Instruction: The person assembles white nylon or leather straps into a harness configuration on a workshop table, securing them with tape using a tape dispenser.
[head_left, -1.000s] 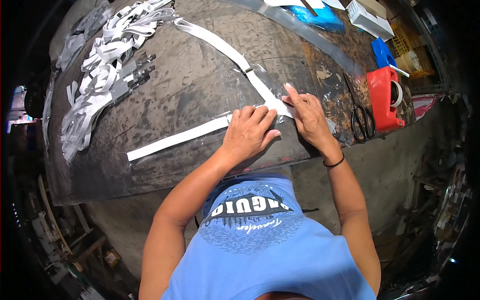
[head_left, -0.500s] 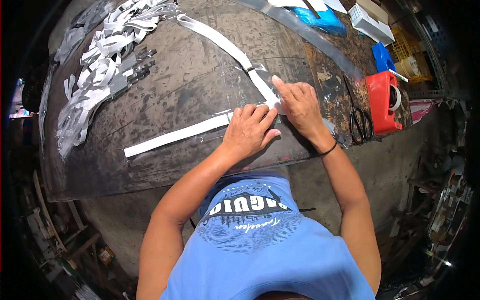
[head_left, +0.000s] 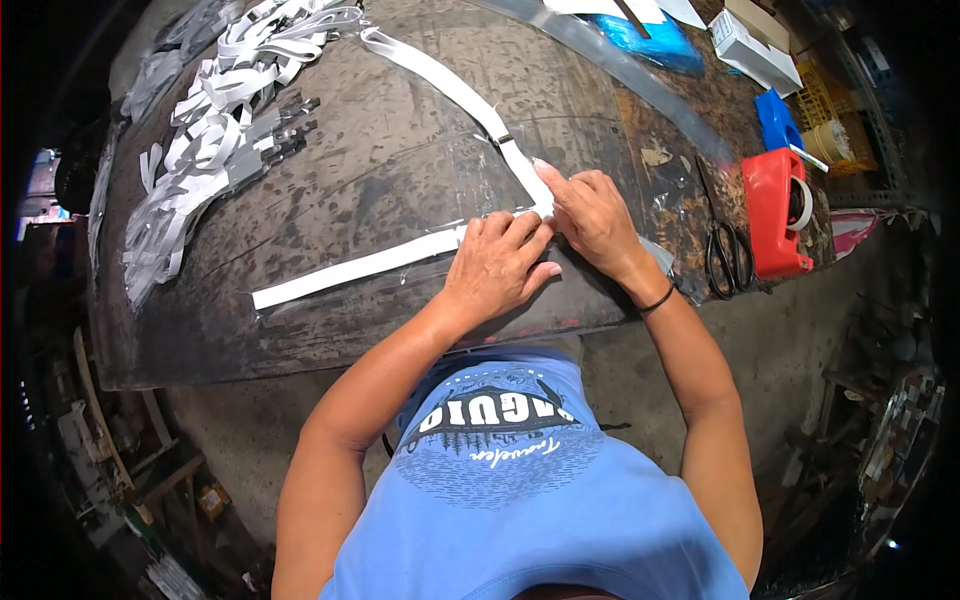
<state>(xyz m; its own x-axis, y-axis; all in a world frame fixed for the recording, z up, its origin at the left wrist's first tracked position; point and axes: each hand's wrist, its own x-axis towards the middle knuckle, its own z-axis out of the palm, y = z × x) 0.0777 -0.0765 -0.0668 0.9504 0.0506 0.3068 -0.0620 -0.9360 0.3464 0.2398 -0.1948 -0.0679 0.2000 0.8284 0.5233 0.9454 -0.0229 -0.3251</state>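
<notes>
A white strap (head_left: 360,268) runs across the dark table and bends beneath my fingers, where its other stretch (head_left: 440,78) leads up to the far side. My left hand (head_left: 497,262) lies palm down on the bend with its fingers resting close together on the strap. Against its fingertips, my right hand (head_left: 598,225) has its fingers curled at the strap's bend, thumb pointing up along the upper stretch. What the right fingers pinch is hidden. A small dark buckle (head_left: 503,139) sits on the upper stretch.
Bundled white straps in clear plastic (head_left: 215,140) lie at the left. On the right are black scissors (head_left: 728,255), a red tape dispenser (head_left: 770,215), a blue object (head_left: 776,120) and a white box (head_left: 755,50). The table's front edge (head_left: 400,366) is near my body.
My right hand has shifted slightly left and down, its fingers now closer to my left fingertips and its thumb lower. The view has tilted a little.
</notes>
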